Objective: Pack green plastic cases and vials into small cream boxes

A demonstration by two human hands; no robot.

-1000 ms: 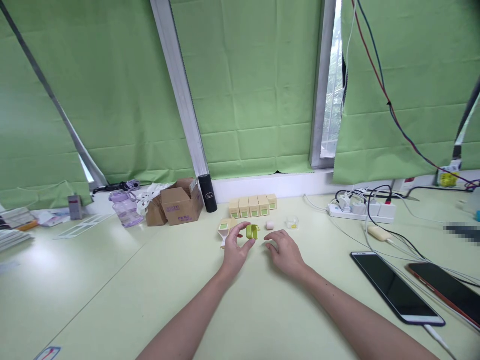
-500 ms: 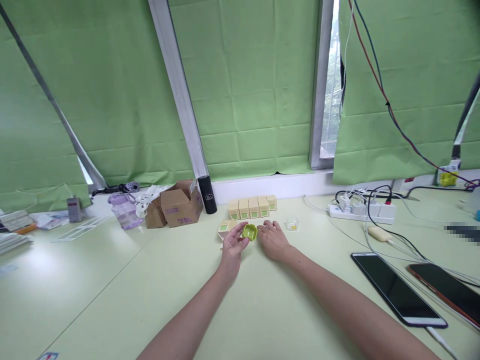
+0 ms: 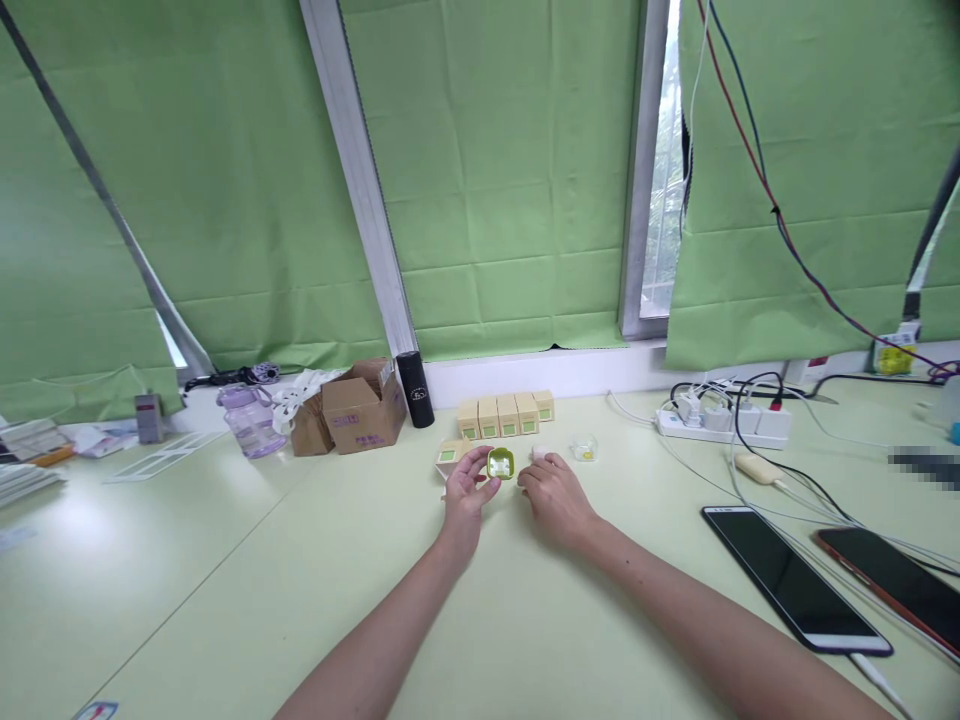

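My left hand [image 3: 466, 497] pinches a small square green container [image 3: 492, 475] between thumb and fingers, its hollow side facing me. Something white [image 3: 502, 465] shows inside it, too small to name. Just to the right, my right hand [image 3: 556, 495] is held low over the table with curled fingers; what they hold, if anything, is hidden. Beyond its knuckles sits a small whitish block [image 3: 538, 453]. A clear plastic box [image 3: 583, 449] with a bit of yellow in it stands to the right. Behind my left fingers is a small cream box [image 3: 450, 453] with a green square.
Several cream boxes [image 3: 499, 415] stand in a row near the wall. A black cylinder [image 3: 415, 390], a brown carton [image 3: 364, 412] and a purple bottle [image 3: 253, 425] are at the left. Two phones [image 3: 795, 575], cables and a power strip [image 3: 769, 428] occupy the right.
White now shows inside the green container, which looked all green before. My right hand has drawn a little toward me and right, and the whitish block behind it has come into view.
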